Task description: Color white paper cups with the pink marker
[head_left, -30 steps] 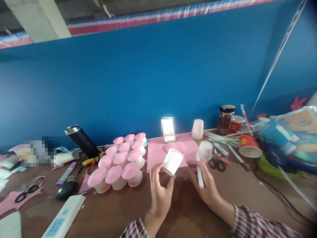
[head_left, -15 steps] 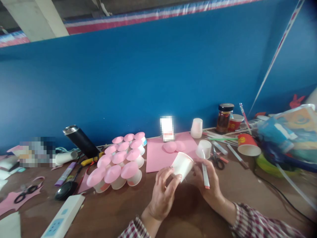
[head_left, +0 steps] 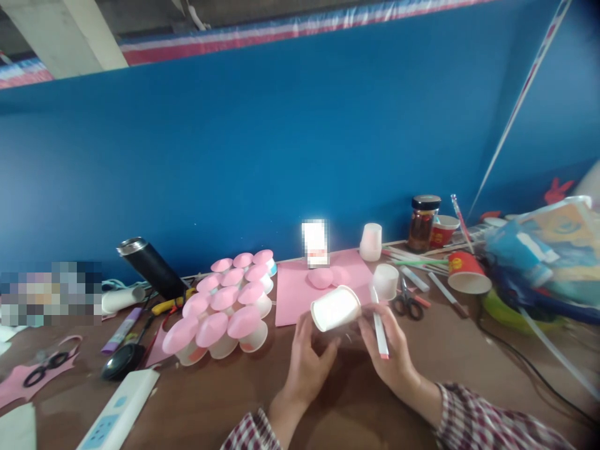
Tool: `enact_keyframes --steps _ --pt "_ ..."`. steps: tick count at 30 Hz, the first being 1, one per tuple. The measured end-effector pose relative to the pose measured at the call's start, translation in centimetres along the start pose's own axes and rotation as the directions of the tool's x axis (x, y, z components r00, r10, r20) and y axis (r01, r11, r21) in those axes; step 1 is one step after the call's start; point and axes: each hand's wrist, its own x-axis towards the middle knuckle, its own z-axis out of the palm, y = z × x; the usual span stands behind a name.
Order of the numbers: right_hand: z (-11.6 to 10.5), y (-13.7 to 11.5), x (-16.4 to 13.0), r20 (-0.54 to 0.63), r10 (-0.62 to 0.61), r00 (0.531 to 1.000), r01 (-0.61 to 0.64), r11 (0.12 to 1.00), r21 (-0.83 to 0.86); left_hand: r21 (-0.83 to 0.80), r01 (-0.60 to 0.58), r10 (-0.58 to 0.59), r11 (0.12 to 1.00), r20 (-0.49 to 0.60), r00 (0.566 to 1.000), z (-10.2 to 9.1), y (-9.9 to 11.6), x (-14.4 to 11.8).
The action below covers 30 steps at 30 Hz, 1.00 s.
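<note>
A white paper cup (head_left: 335, 309) is tilted on its side between my two hands, above the table. My left hand (head_left: 307, 365) curls its fingers against the cup's lower left side, while its thumb stands a little off below. At the cup's right end, the fingertips of my right hand (head_left: 391, 350) touch it. That same hand also grips a white marker pen (head_left: 380, 331) with a reddish end, pointing down. Just behind lies a pink paper sheet (head_left: 293, 294) with pink paper discs (head_left: 320, 278) on it. Another white cup (head_left: 385, 281) stands beyond my right hand.
Several cups with pink cone tops (head_left: 244, 322) stand in rows at left. Scissors (head_left: 409, 306), marker pens, a red cup (head_left: 467, 274) and a dark jar (head_left: 423, 224) are at right. A power strip (head_left: 119, 409) and black flask (head_left: 152, 265) lie left. A blue partition (head_left: 281, 137) rises behind.
The white cup has turned from a slant to nearly lying sideways and shifted slightly left. My left thumb has come away from the cup. The marker pen stays in my right hand.
</note>
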Motion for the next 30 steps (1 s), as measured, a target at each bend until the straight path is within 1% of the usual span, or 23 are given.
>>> enact_keyframes --steps 2,4,6,10,13,18,23,26,30 --pt "0.1 0.0 -0.1 0.021 0.005 1.000 -0.005 1.000 0.000 -0.191 0.120 -0.103 0.974 0.097 0.990 0.1 0.0 0.1" --pt "0.2 -0.1 -0.3 0.050 0.007 0.999 -0.007 1.000 0.011 -0.323 0.197 -0.169 0.925 0.114 0.979 0.1 0.0 0.3" --pt "0.3 -0.3 -0.5 0.073 -0.009 0.997 0.008 1.000 0.014 -0.387 0.239 -0.215 0.891 0.104 0.971 0.0 0.0 0.4" --pt "0.5 -0.4 -0.7 0.109 -0.016 0.994 0.013 0.999 0.037 -0.447 0.250 -0.249 0.859 0.063 0.967 0.0 -0.1 0.8" --pt "0.7 -0.4 -0.8 0.132 -0.005 0.991 -0.001 0.999 0.043 -0.494 0.262 -0.266 0.829 0.065 0.962 0.1 0.1 0.9" --pt "0.9 -1.1 -0.9 0.131 -0.049 0.990 0.045 0.998 0.031 -0.503 0.314 -0.325 0.805 0.067 0.943 0.1 0.8 0.8" --pt "1.0 -1.8 -1.1 0.187 -0.044 0.981 0.029 0.996 0.085 -0.560 0.337 -0.325 0.757 0.125 0.937 0.0 0.9 0.9" --pt "1.1 -1.8 -1.2 0.183 -0.061 0.981 0.044 0.995 0.092 -0.605 0.353 -0.321 0.714 0.165 0.932 0.0 0.5 0.8" --pt "1.2 -1.7 -1.3 0.206 -0.049 0.977 0.030 0.995 0.092 -0.620 0.387 -0.361 0.683 0.175 0.916 0.0 0.2 0.6"
